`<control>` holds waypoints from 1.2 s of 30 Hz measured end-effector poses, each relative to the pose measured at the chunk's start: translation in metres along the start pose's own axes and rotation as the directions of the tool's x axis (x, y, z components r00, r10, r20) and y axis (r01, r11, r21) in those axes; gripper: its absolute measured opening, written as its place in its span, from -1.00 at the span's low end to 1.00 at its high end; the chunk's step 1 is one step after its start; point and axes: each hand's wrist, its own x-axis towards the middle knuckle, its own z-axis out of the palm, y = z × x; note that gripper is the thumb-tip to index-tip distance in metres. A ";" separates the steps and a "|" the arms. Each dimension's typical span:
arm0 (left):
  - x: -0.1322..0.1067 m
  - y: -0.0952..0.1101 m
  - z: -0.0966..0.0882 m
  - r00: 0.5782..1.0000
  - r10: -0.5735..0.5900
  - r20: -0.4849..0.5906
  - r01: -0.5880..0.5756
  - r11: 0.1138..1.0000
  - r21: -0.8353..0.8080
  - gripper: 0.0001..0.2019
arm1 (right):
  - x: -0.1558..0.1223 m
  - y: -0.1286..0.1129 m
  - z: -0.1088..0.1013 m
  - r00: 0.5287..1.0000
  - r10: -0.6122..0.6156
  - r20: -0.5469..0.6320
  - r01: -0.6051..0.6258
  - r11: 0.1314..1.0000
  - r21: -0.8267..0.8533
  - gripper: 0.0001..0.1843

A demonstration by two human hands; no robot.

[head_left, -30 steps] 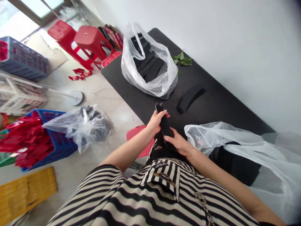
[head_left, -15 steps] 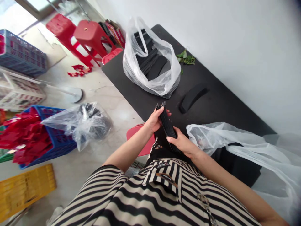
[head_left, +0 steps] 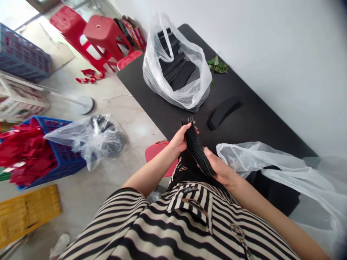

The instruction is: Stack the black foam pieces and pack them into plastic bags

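Note:
A stack of thin, black curved strips (head_left: 196, 148) is held between both hands, over the near edge of the black table (head_left: 151, 97). My left hand (head_left: 183, 136) is closed round its far end, thumb on top. At the near end my right hand (head_left: 217, 164) grips the side, its thumb along the edge. Beyond the hands, another black curved stack (head_left: 224, 112) lies on the table. A white plastic bag (head_left: 187, 99) stands open behind it, with more black strips inside. What the strips are made for does not show.
Right of me lies a second plastic bag (head_left: 238, 153) with black pieces. Green leaves (head_left: 217, 66) rest by the wall. On the left are a blue crate (head_left: 65, 151) of red pieces, a tied clear bag (head_left: 101, 141), a yellow crate (head_left: 29, 213) and red stools (head_left: 104, 36).
My right hand has shifted along the stack towards its near end, and its thumb no longer lies across the top. The stack now shows more of its layered edges.

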 end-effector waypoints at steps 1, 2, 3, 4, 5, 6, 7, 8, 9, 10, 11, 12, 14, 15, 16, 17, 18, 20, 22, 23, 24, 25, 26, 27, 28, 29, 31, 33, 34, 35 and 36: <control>-0.001 0.000 0.001 1.000 0.007 0.010 -0.007 1.000 -0.007 -0.71 | -0.001 -0.001 -0.001 0.999 0.032 0.018 -0.033 0.998 0.057 -0.35; -0.001 0.000 0.001 1.000 0.014 0.022 -0.014 1.000 -0.016 -0.72 | -0.001 -0.001 -0.003 0.997 0.071 0.032 -0.074 0.991 0.107 -0.36; -0.002 0.000 0.002 0.999 0.020 0.037 -0.019 0.999 -0.026 -0.73 | -0.001 -0.001 -0.005 0.993 0.112 0.039 -0.116 0.983 0.145 -0.37; -0.002 0.001 0.003 0.998 0.025 0.055 -0.023 0.999 -0.038 -0.74 | -0.001 0.000 -0.007 0.987 0.150 0.051 -0.156 0.974 0.163 -0.39; -0.003 0.001 0.003 0.997 0.028 0.074 -0.024 0.998 -0.050 -0.74 | 0.000 0.000 -0.010 0.981 0.183 0.059 -0.191 0.967 0.171 -0.42; -0.004 0.001 0.004 0.995 0.028 0.093 -0.022 0.998 -0.059 -0.75 | 0.000 0.001 -0.012 0.975 0.212 0.069 -0.221 0.959 0.175 -0.45; -0.005 0.001 0.004 0.993 0.027 0.112 -0.019 0.998 -0.067 -0.75 | 0.000 0.002 -0.014 0.968 0.234 0.086 -0.246 0.952 0.180 -0.48; -0.006 0.001 0.005 0.991 0.029 0.128 -0.019 0.997 -0.074 -0.75 | 0.001 0.003 -0.015 0.962 0.248 0.113 -0.265 0.946 0.188 -0.51; -0.007 0.001 0.006 0.990 0.031 0.139 -0.019 0.997 -0.081 -0.75 | 0.001 0.004 -0.016 0.957 0.251 0.143 -0.277 0.940 0.201 -0.53; -0.008 0.001 0.007 0.989 0.030 0.147 -0.017 0.996 -0.085 -0.74 | 0.001 0.005 -0.016 0.955 0.245 0.170 -0.279 0.935 0.217 -0.54; -0.009 0.001 0.008 0.988 0.026 0.150 -0.012 0.996 -0.089 -0.74 | 0.002 0.006 -0.016 0.954 0.234 0.187 -0.275 0.932 0.235 -0.53; -0.010 0.000 0.009 0.989 0.018 0.146 -0.005 0.996 -0.093 -0.74 | 0.003 0.007 -0.016 0.954 0.227 0.198 -0.273 0.929 0.251 -0.51; -0.012 -0.001 0.012 0.992 0.001 0.129 0.012 0.995 -0.102 -0.74 | 0.004 0.007 -0.015 0.955 0.222 0.198 -0.272 0.921 0.279 -0.46; -0.012 -0.002 0.013 0.993 -0.007 0.120 0.020 0.994 -0.108 -0.74 | 0.005 0.007 -0.014 0.956 0.224 0.190 -0.273 0.917 0.292 -0.44; -0.012 -0.003 0.014 0.994 -0.015 0.112 0.028 0.993 -0.117 -0.74 | 0.006 0.006 -0.013 0.957 0.228 0.178 -0.274 0.912 0.306 -0.44; -0.012 -0.004 0.014 0.994 -0.022 0.108 0.036 0.991 -0.128 -0.74 | 0.006 0.005 -0.011 0.959 0.230 0.163 -0.272 0.905 0.326 -0.46; -0.012 -0.004 0.014 0.994 -0.029 0.107 0.044 0.989 -0.140 -0.74 | 0.005 0.003 -0.010 0.962 0.230 0.145 -0.268 0.897 0.350 -0.48; -0.012 -0.006 0.014 0.993 -0.039 0.111 0.057 0.984 -0.170 -0.71 | 0.003 -0.002 -0.006 0.967 0.230 0.109 -0.254 0.880 0.401 -0.55; -0.013 -0.006 0.012 0.992 -0.039 0.121 0.063 0.979 -0.196 -0.64 | 0.000 -0.007 -0.001 0.970 0.226 0.088 -0.241 0.864 0.443 -0.59; -0.013 -0.007 0.012 0.992 -0.037 0.124 0.062 0.976 -0.207 -0.60 | -0.001 -0.008 0.001 0.971 0.223 0.083 -0.236 0.859 0.455 -0.60; -0.013 -0.007 0.011 0.992 -0.035 0.124 0.061 0.974 -0.217 -0.56 | -0.003 -0.009 0.003 0.973 0.218 0.079 -0.230 0.857 0.461 -0.61; -0.014 -0.007 0.010 0.992 -0.031 0.121 0.058 0.973 -0.225 -0.52 | -0.004 -0.010 0.004 0.974 0.212 0.078 -0.224 0.857 0.464 -0.62; -0.014 -0.008 0.010 0.993 -0.027 0.116 0.054 0.971 -0.232 -0.48 | -0.004 -0.010 0.005 0.976 0.205 0.079 -0.218 0.857 0.467 -0.63; -0.014 -0.008 0.009 0.994 -0.025 0.109 0.050 0.970 -0.238 -0.45 | -0.005 -0.010 0.005 0.976 0.199 0.084 -0.215 0.856 0.470 -0.64; -0.014 -0.008 0.009 0.995 -0.024 0.099 0.047 0.969 -0.243 -0.42 | -0.004 -0.010 0.005 0.977 0.192 0.090 -0.212 0.854 0.475 -0.65; -0.013 -0.008 0.008 0.996 -0.023 0.089 0.045 0.968 -0.247 -0.40 | -0.004 -0.010 0.005 0.978 0.185 0.097 -0.209 0.851 0.482 -0.67; -0.013 -0.007 0.008 0.997 -0.024 0.077 0.043 0.966 -0.257 -0.37 | -0.003 -0.010 0.004 0.978 0.174 0.111 -0.206 0.842 0.499 -0.69; -0.012 -0.007 0.007 0.997 -0.026 0.073 0.045 0.962 -0.269 -0.36 | -0.001 -0.010 0.003 0.978 0.167 0.123 -0.207 0.836 0.509 -0.71; -0.012 -0.007 0.007 0.997 -0.029 0.074 0.048 0.960 -0.276 -0.36 | 0.000 -0.010 0.002 0.978 0.166 0.129 -0.209 0.833 0.512 -0.71; -0.012 -0.006 0.006 0.997 -0.030 0.076 0.051 0.958 -0.283 -0.36 | 0.001 -0.010 0.002 0.977 0.166 0.133 -0.212 0.832 0.514 -0.71; -0.012 -0.006 0.006 0.997 -0.032 0.077 0.053 0.955 -0.291 -0.36 | 0.001 -0.010 0.002 0.977 0.170 0.133 -0.214 0.832 0.512 -0.71</control>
